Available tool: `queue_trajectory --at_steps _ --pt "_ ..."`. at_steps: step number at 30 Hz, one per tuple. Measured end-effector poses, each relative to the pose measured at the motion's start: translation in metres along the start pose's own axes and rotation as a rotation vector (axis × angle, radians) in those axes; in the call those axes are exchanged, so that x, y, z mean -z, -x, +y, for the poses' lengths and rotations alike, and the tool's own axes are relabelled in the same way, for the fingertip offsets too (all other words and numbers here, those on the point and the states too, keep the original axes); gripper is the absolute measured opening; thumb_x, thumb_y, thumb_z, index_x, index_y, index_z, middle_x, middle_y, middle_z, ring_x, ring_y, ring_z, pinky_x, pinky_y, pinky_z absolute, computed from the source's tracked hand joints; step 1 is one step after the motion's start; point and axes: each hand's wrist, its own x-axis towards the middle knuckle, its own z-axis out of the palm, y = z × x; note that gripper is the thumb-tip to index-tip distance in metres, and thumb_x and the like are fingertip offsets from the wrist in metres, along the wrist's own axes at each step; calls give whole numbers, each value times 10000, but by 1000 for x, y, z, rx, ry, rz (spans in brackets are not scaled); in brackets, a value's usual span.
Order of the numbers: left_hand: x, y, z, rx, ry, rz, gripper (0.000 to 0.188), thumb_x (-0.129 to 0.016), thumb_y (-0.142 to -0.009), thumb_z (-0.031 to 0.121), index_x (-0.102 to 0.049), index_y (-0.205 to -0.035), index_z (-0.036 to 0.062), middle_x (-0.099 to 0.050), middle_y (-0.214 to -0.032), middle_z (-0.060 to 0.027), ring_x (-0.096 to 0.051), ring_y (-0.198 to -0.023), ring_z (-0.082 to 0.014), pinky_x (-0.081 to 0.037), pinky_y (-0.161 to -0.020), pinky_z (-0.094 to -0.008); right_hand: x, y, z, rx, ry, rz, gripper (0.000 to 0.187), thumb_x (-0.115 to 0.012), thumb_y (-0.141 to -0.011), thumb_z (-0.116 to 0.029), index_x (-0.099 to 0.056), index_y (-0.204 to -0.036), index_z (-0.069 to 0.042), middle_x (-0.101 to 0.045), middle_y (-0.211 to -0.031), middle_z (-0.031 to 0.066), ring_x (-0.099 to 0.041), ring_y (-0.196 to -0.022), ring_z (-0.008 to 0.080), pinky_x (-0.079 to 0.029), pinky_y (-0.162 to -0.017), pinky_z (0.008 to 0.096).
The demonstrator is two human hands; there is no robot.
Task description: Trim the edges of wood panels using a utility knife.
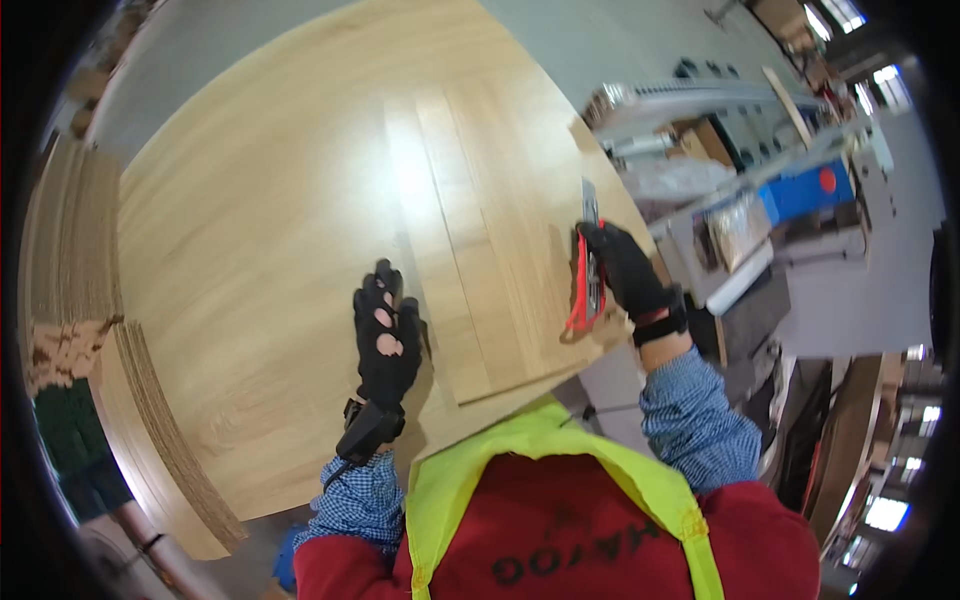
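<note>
Under my hands lies a large light wood-grain board point(260, 290), with narrower boards point(530, 280) of the same finish on its right part. My left hand point(385, 335), in a worn black glove with holes, rests flat on the large board, its fingers stretched out and holding nothing. My right hand point(625, 265), gloved in black, is wrapped round a red utility knife point(587, 270) near the right edge of the boards. The knife's grey blade end points away from me. My palm and fingers hide part of its handle.
Stacked cardboard sheets point(70, 230) stand along the left side, with more layered boards point(165, 430) nearer me. At the right, a cluttered shelf holds a blue box point(808, 192), plastic-wrapped items point(690, 180) and a bag point(738, 232). Grey floor point(590, 40) shows beyond the boards.
</note>
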Motion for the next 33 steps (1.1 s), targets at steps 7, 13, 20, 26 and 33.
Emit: queue_trajectory --at_steps 7,13,20,26,33 --pt "2 4 18 96 28 -161 470 -507 -979 100 -394 -1415 -34 -448 -1462 -161 -377 -1377 -299 -217 -1153 -407 -7 24 15 20 30 -127 337 -499 -973 -348 -607 -929 -32 -581 -762 118 -579 -730 227 -452 -680 334" --pt "-5 2 35 84 -17 -235 495 -551 -956 83 -402 -1415 -27 -439 -1456 -173 -372 -1367 -337 -245 -1137 -388 -14 37 4 370 530 -59 298 -432 -1007 -294 -590 -976 -44 -591 -797 174 -600 -803 333 -464 -716 408" --pt "22 4 52 -238 -292 -461 901 -819 -728 204 -330 -1457 2 -366 -1488 -207 -351 -1360 -371 -278 -1122 -450 6 51 30 176 233 -50 422 -461 -990 -409 -591 -920 -14 -541 -717 125 -541 -695 266 -445 -697 373" --pt "14 47 49 -287 -493 -485 973 -837 -630 498 -452 -1404 51 -267 -1498 -308 -269 -1380 -443 -238 -1125 -527 -11 124 27 -1 299 -37 475 -446 -981 -460 -561 -909 -5 -563 -762 195 -572 -747 334 -444 -730 415" --pt "4 52 50 -193 -351 -404 916 -842 -646 408 -458 -1407 73 -222 -1528 -293 -301 -1373 -440 -314 -1102 -497 -52 142 36 -53 -14 207 439 -497 -971 -430 -486 -1030 5 -522 -796 142 -503 -728 253 -435 -720 412"
